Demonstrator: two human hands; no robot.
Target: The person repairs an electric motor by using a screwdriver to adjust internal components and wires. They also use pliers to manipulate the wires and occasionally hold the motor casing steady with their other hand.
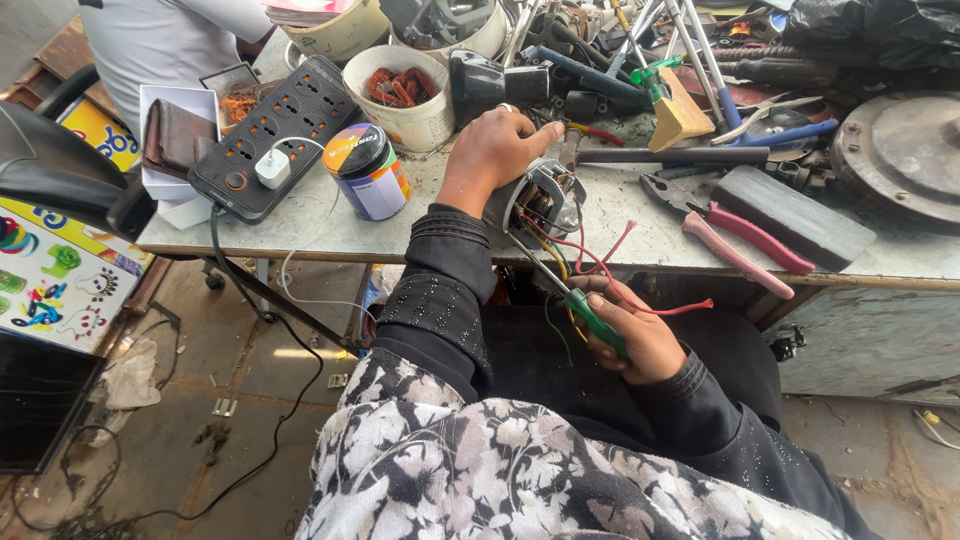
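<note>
Head view. Item: small electric motor (pixel 540 205), metal body, loose red and yellow wires (pixel 590 262); sits at the bench (pixel 400 235) front edge, picture centre. Left hand (pixel 495 150) at 11 o'clock of it, grip pressed over its top. Right hand (pixel 630 335) at 5 o'clock, grip wrapped on a green-handled screwdriver (pixel 590 315), tip in the windings. Likely heavy, rigid; wires fragile, so hold by the casing. Pink pliers (pixel 735 235) at 3 o'clock.

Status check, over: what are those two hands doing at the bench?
Left hand clamps small motor at table edge. Right hand grips green-handled screwdriver, tip in the motor. Loose red wires trail around the tool.
</note>
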